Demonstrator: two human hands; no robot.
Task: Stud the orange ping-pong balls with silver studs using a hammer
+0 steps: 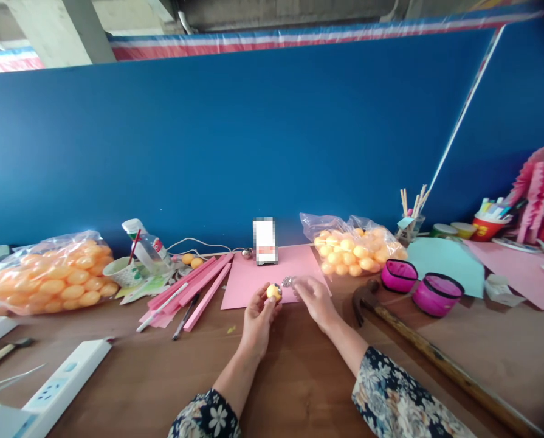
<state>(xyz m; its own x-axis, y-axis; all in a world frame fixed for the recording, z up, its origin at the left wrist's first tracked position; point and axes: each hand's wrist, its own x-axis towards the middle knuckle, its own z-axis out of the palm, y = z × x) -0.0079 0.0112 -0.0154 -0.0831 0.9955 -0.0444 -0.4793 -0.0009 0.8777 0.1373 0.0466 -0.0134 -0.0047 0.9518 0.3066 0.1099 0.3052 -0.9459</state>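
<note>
Between the fingers of my left hand (258, 316) is an orange-yellow ball (274, 292), about the size of a ping-pong ball. A dark, silvery patch shows on its upper right side. My right hand (316, 299) is just right of the ball, with its fingers pinched together. At those fingertips is a small glittery silver cluster (287, 281); whether it is held or lies on the paper is unclear. Both hands are over the near edge of a pink paper sheet (239, 286). A phone (265, 240) with a blurred screen stands upright behind them.
Bags of orange balls stand left (71, 277) and right (347, 252). Pink paper strips (199, 283) lie left of the sheet. A hammer (417, 340) and magenta bands (437, 295) lie to the right. A white power strip (57, 383) is at front left, before a blue partition (253, 134).
</note>
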